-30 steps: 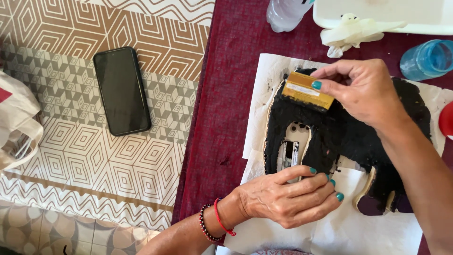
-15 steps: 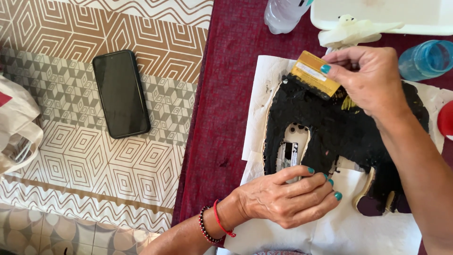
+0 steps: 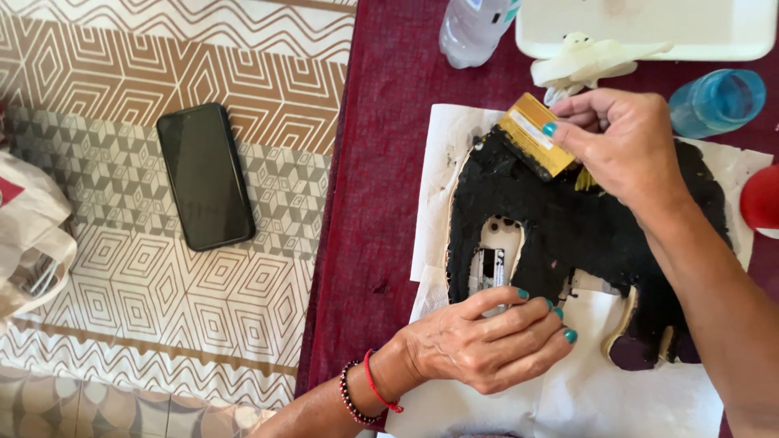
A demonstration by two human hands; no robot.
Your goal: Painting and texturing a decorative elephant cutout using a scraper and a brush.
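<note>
R hand is pinching a flat yellow brush betw thumb and fingers, fingers curled shut around it, bristle end touching the upper-left edge of the black-painted cutout. L hand is lying on the cutout's lower edge, fingers stretched flat and close together, holding nothing, just pressing down next to the pale opening in the cutout. Cutout is lying flat on white paper sheets, which are sitting on a dark red cloth.

L wrist is wearing a beaded bracelet and a red string. Nails are painted teal.

Around: clear plastic bottle at the top, white tray top-right w/ a crumpled white glove just below its rim, blue cup near the R hand, a red object at the right edge, partly cut off. Black phone is lying face up on the patterned cloth, well apart from the work. Plastic bag at far left.
</note>
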